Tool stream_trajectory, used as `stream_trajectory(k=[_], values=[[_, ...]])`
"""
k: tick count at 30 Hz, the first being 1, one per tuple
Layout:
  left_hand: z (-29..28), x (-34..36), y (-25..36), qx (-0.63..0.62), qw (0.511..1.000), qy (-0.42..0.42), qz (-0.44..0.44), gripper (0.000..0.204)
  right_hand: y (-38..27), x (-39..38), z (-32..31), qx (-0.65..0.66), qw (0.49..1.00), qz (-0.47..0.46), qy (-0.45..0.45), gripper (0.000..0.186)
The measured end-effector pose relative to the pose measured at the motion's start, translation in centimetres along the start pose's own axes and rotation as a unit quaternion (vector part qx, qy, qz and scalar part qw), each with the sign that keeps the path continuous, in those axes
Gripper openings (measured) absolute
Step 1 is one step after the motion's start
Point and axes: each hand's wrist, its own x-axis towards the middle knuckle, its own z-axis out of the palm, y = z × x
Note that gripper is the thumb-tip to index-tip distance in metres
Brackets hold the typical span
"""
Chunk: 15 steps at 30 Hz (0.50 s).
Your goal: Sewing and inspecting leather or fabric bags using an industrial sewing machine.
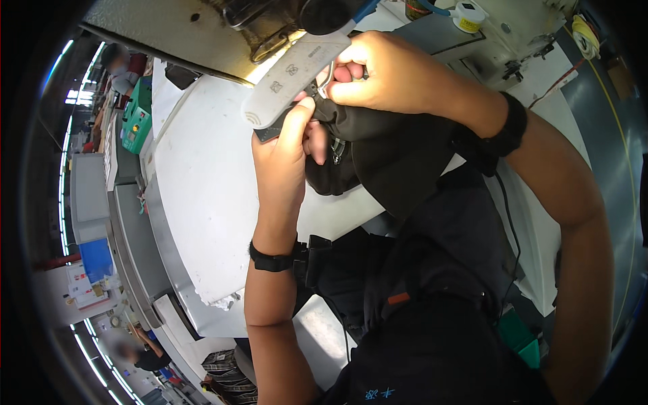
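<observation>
A dark garment (398,148) hangs bunched under a sewing machine's light grey arm (297,77) and drapes over the table's front edge toward me. A small silver zipper pull (337,152) shows on it. My left hand (290,138) pinches the garment's gathered edge, thumb on top, just beneath the tip of the arm. Close by on the right, my right hand (385,74) has its fingers curled and its thumb pressed on the same cloth, beside a thin bent metal piece (327,79). The machine arm and my fingers hide the stitching spot.
The white tabletop (209,196) spreads to the left, with lint at its near edge. The machine's beige body (175,34) overhangs the top. A white-capped container (467,17) stands at the back right. A green box (138,118) and two people are farther left. Black cables hang from my wristbands.
</observation>
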Motion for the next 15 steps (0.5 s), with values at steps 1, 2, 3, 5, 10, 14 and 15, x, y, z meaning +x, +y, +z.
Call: stream_trajectory(k=[1, 2, 3, 5, 10, 14, 15], values=[[0.1, 0.0, -0.1, 0.0, 1.0, -0.002, -0.001, 0.02, 0.2, 0.0, -0.2, -0.003, 1.0, -0.015, -0.015, 0.018], [0.2, 0.1, -0.1, -0.001, 1.0, 0.001, 0.002, 0.018, 0.4, 0.0, -0.4, 0.001, 0.998, -0.05, -0.024, 0.018], [0.3, 0.2, -0.1, -0.003, 1.0, 0.005, 0.006, 0.017, 0.6, 0.1, -0.5, -0.008, 0.999, -0.032, -0.03, 0.018], [0.3, 0.3, 0.1, 0.007, 1.0, 0.007, 0.0, 0.016, 0.9, 0.1, -0.7, 0.012, 0.998, -0.058, -0.032, 0.016], [0.4, 0.3, 0.3, 0.052, 0.998, 0.019, 0.002, 0.015, 1.2, -0.1, -0.4, 0.011, 0.993, -0.115, 0.0, 0.013], [0.3, 0.6, 0.5, 0.054, 0.998, 0.025, -0.003, 0.015, 1.2, -0.2, -0.6, 0.025, 0.993, -0.119, 0.006, 0.009], [0.2, 0.8, 0.5, 0.058, 0.998, 0.03, -0.009, 0.015, 1.2, -0.2, -0.6, 0.02, 0.993, -0.116, 0.003, 0.008]])
